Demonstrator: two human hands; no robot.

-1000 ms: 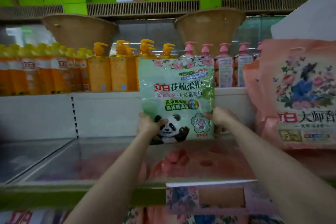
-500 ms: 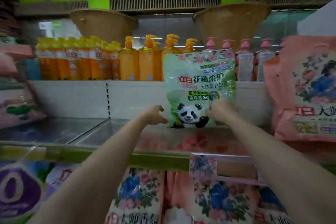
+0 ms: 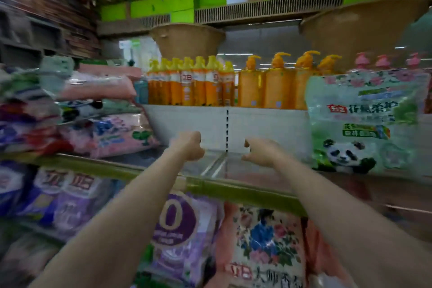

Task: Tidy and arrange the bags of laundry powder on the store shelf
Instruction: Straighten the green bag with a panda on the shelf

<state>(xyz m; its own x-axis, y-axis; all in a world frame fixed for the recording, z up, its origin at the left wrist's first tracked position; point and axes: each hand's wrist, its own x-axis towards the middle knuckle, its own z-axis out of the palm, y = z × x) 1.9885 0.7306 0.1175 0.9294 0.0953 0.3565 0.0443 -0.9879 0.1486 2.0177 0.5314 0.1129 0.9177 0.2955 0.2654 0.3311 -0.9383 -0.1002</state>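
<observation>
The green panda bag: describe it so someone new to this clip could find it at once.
Start at the metal shelf below the row of orange pump bottles. At its right end stands the green panda bag, upright, untouched by either hand. It alone is standing; the pile of bags at the left lies flat.

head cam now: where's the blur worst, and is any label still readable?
Head view: heavy motion smear on the stacked bags at left and across the frame edges; the green panda bag is soft, its logo legible but small text not; both hands fairly sharp; lighting dim, wide-angle bending the shelf edge.
</observation>
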